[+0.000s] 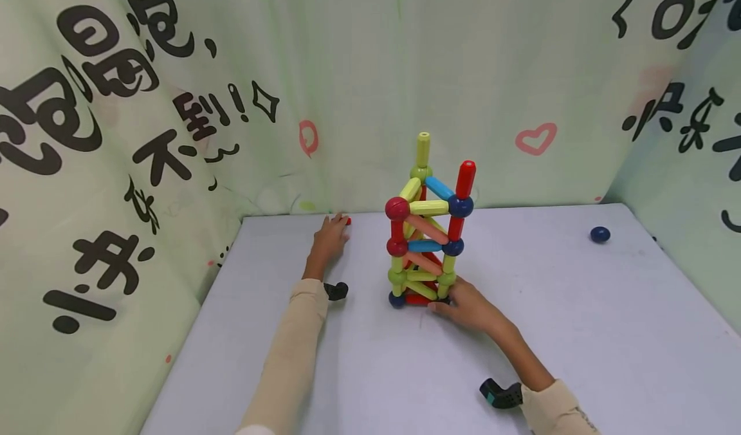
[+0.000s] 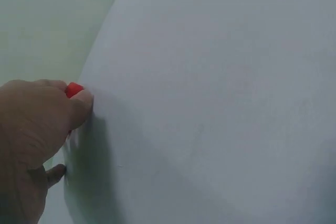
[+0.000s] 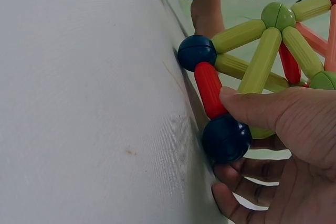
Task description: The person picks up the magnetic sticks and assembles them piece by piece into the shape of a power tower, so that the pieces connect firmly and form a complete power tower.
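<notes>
A tower of magnetic rods and balls stands upright on the table, built of red, blue, yellow-green and salmon rods. My right hand grips its lower right corner. In the right wrist view the thumb lies by a red rod, and the other fingers curl behind a dark blue ball. Far to the left, my left hand pinches a small red piece near the table's back edge. Most of that piece is hidden by the fingers, so its full shape does not show.
A loose dark blue ball lies at the table's back right. The white table ends at a pale green curtain with black writing, which hangs behind it and on both sides. Two rods stick up from the tower's top.
</notes>
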`<state>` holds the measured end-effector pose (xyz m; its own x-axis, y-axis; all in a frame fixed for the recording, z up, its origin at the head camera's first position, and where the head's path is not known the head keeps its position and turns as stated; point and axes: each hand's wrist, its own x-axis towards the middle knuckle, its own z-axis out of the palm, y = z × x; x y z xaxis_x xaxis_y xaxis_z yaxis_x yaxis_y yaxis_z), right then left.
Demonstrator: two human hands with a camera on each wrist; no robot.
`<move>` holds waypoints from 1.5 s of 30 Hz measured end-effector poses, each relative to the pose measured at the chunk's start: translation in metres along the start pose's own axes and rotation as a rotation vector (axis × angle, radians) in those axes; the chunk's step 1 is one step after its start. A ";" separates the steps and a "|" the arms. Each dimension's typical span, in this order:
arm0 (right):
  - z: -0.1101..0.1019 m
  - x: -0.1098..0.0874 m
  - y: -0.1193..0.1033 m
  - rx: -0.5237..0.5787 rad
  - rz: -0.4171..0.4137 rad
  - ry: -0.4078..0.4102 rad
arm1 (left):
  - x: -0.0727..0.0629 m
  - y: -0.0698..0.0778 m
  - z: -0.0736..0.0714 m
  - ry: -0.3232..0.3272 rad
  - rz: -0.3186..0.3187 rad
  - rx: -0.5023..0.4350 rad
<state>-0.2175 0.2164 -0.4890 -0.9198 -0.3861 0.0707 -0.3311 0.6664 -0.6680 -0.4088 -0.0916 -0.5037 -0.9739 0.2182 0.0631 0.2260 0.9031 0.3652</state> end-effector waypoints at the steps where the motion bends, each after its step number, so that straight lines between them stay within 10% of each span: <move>1: 0.000 0.000 0.000 0.000 -0.001 0.000 | -0.001 -0.001 0.002 0.025 0.014 0.018; 7: -0.001 -0.001 -0.002 -0.017 0.007 0.003 | -0.015 0.009 0.002 0.188 0.043 0.015; 14: -0.002 -0.003 -0.001 0.000 0.002 -0.002 | -0.024 0.017 -0.002 0.175 -0.021 -0.029; 20: -0.003 -0.002 0.001 0.004 -0.010 0.010 | -0.027 0.047 -0.026 0.237 0.027 -0.494; 29: -0.002 0.000 0.003 0.016 -0.029 0.013 | -0.077 0.135 -0.121 0.189 0.294 -1.195; 35: -0.003 -0.001 0.001 0.030 -0.031 0.013 | -0.106 0.162 -0.154 0.195 0.459 -1.165; 45: -0.003 0.001 -0.003 0.001 -0.020 -0.003 | -0.117 0.168 -0.152 0.243 0.533 -0.985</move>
<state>-0.2177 0.2160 -0.4848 -0.9125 -0.4008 0.0818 -0.3488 0.6578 -0.6676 -0.2600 -0.0221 -0.3089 -0.7626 0.3124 0.5664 0.5994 0.0119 0.8004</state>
